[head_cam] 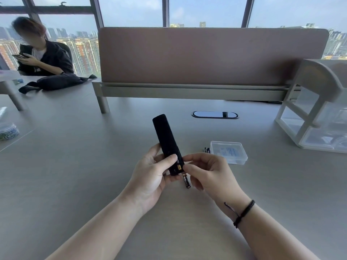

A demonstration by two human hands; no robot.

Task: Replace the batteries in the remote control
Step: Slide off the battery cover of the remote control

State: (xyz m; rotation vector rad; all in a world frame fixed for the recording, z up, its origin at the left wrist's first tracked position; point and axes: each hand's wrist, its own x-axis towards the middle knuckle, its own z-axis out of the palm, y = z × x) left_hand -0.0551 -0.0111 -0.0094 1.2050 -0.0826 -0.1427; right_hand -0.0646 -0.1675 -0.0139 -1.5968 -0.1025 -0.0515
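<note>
Head view: two bare forearms reach over a pale grey desk [75,175].
Left hand [150,177]: its grip is wrapped around the near end of a black remote control [166,139], thumb pressed on top.
Remote control: held above the desk, tilted, far end pointing away; at the near end a gold-tipped battery in the remote [179,167] shows in the open compartment.
Right hand [208,175]: fingertips pressed together against the remote's near corner, right at the compartment; a dark cord bracelet [244,212] circles the wrist.
Loose battery [186,182]: lies on the desk below the remote, between the two hands.
Spare batteries [207,150]: on the desk, touching the left side of a clear plastic box [228,152].
Right edge: a white rack [309,109].
Far left: another person [43,53] sits at the desk.
</note>
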